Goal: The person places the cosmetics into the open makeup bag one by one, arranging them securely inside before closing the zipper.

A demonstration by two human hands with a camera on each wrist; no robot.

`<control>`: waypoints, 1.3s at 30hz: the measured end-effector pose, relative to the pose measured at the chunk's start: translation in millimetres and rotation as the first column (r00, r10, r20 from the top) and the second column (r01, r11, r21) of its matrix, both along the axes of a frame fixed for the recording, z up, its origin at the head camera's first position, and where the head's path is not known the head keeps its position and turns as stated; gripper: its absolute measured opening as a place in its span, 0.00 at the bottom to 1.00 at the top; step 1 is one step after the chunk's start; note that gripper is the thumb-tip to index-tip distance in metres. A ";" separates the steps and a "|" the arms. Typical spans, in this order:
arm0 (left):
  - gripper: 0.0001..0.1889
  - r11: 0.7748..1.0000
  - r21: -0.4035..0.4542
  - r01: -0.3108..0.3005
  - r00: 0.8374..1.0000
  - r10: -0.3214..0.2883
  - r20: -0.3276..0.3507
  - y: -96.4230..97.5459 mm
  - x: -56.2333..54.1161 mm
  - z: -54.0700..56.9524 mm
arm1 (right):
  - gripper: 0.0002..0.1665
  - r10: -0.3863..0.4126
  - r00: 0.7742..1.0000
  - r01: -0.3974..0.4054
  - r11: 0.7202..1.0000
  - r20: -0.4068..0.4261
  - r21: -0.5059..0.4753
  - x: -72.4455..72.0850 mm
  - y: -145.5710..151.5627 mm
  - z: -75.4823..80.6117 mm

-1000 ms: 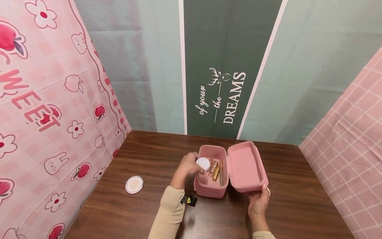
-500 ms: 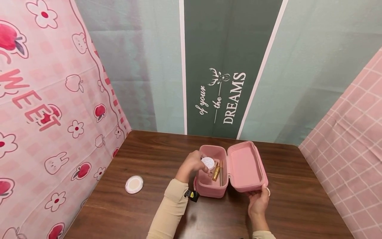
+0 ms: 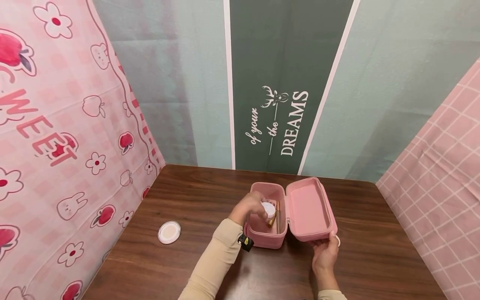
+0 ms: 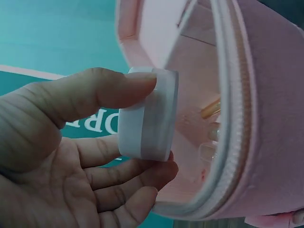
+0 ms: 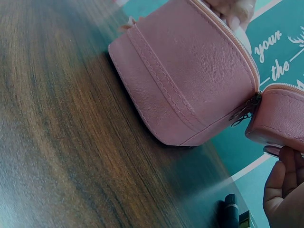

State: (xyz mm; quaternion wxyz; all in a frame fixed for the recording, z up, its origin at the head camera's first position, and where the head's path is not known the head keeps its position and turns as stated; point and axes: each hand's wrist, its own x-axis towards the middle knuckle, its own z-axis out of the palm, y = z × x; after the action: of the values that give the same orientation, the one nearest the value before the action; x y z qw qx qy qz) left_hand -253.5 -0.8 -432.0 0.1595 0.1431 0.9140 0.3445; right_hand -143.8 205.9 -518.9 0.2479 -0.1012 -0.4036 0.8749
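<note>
In the head view a pink makeup case (image 3: 265, 241) stands unzipped on the wooden table, its lid (image 3: 307, 212) swung out to the right. My left hand (image 3: 252, 207) reaches into the case's opening and pinches a white round cream jar (image 4: 149, 114) between thumb and fingers, above the contents. Inside, a slim gold tube (image 3: 278, 221) and another gold tube (image 3: 271, 222) lie on the bottom, the second partly covered by the jar. My right hand (image 3: 325, 254) holds the lid at its near edge, thumb up against the rim and fingers below.
To the left on the table (image 3: 202, 200) lies a round compact (image 3: 169, 232) with a pale disc in it. A dark tube (image 5: 231, 211) shows near the right hand in the right wrist view. Printed cloths (image 3: 71, 166) hang around the table's back and sides.
My left hand has moved to the right with the cream jar, from the case's left rim to over the gold tubes. My right hand and the lid have stayed in place.
</note>
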 end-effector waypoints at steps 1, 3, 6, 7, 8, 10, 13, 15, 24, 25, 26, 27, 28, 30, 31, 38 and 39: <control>0.15 1.000 -0.021 0.010 1.000 -0.010 -0.005 1.5 -0.8 -0.9 | 0.17 0.000 1.000 0.000 1.000 0.001 -0.001 0.2 -0.1 0.5; 0.15 0.997 -0.064 0.032 0.999 -0.032 -0.009 4.0 -2.2 -0.6 | 0.17 -0.003 1.000 0.003 1.000 0.003 -0.001 0.3 -0.2 1.3; 0.16 0.991 -0.120 0.061 0.998 -0.064 -0.018 7.5 -4.5 0.1 | 0.17 -0.005 1.000 0.005 1.000 0.004 -0.006 0.3 -0.2 2.1; 0.16 0.989 -0.133 0.071 0.997 -0.075 -0.020 8.7 -5.2 -0.1 | 0.17 -0.005 1.000 0.005 1.000 0.004 -0.007 0.3 -0.2 2.1; 0.15 0.986 -0.143 0.082 0.996 -0.085 -0.019 9.5 -5.4 0.2 | 0.18 -0.004 1.000 0.004 1.000 0.004 -0.009 0.3 -0.2 2.1; 0.15 0.979 -0.176 0.104 0.994 -0.109 -0.019 11.3 -6.1 0.0 | 0.18 0.000 1.000 0.000 1.000 0.002 -0.013 0.3 0.0 1.9; 0.15 0.968 -0.216 0.130 0.991 -0.134 -0.003 13.8 -6.1 1.2 | 0.18 0.003 1.000 -0.003 1.000 -0.001 -0.017 0.3 0.5 1.1; 0.16 0.958 -0.240 0.153 0.987 -0.158 0.002 15.9 -6.4 2.1 | 0.18 0.003 1.000 -0.003 1.000 -0.005 -0.019 0.3 0.8 0.6; 0.18 0.889 -0.354 0.290 0.951 -0.308 0.006 27.9 -7.1 0.2 | 0.17 -0.002 1.000 0.002 1.000 -0.006 -0.024 0.6 1.1 -0.4; 0.19 0.878 -0.375 0.297 0.948 -0.317 0.010 28.8 -6.7 -0.4 | 0.17 -0.003 1.000 0.003 1.000 -0.002 -0.022 0.5 1.1 -0.7; 0.18 0.868 -0.395 0.302 0.946 -0.324 0.012 29.4 -6.0 -0.8 | 0.17 -0.003 1.000 0.003 1.000 0.001 -0.020 0.4 1.1 -0.9; 0.18 0.856 -0.417 0.307 0.943 -0.334 0.010 29.9 -5.6 -1.3 | 0.17 -0.004 1.000 0.004 1.000 0.004 -0.020 0.3 1.1 -1.2; 0.17 0.846 -0.430 0.314 0.939 -0.343 0.010 30.2 -4.9 -1.6 | 0.17 -0.004 1.000 0.004 1.000 0.006 -0.019 0.1 1.1 -1.4; 0.16 0.832 -0.453 0.321 0.935 -0.355 0.011 30.3 -3.8 -1.6 | 0.18 -0.003 1.000 0.004 1.000 0.010 -0.016 -0.2 1.1 -1.6; 0.15 0.828 -0.459 0.323 0.933 -0.359 0.009 30.3 -3.1 -1.8 | 0.18 -0.003 1.000 0.004 1.000 0.010 -0.017 -0.3 1.0 -1.5; 0.16 0.839 -0.409 0.358 0.924 -0.381 0.029 30.2 -2.1 -7.0 | 0.18 -0.007 1.000 0.007 1.000 0.009 -0.007 -1.2 -0.3 0.0; 0.16 0.842 -0.399 0.364 0.923 -0.383 0.034 30.4 -2.1 -8.0 | 0.18 -0.006 1.000 0.006 1.000 0.007 -0.007 -1.2 -0.4 0.1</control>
State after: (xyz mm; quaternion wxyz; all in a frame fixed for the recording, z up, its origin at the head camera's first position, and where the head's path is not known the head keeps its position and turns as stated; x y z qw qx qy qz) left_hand -255.6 29.6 -440.1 0.2279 0.2908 0.9227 0.1105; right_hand -145.0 205.5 -518.7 0.2488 -0.1066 -0.4010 0.8752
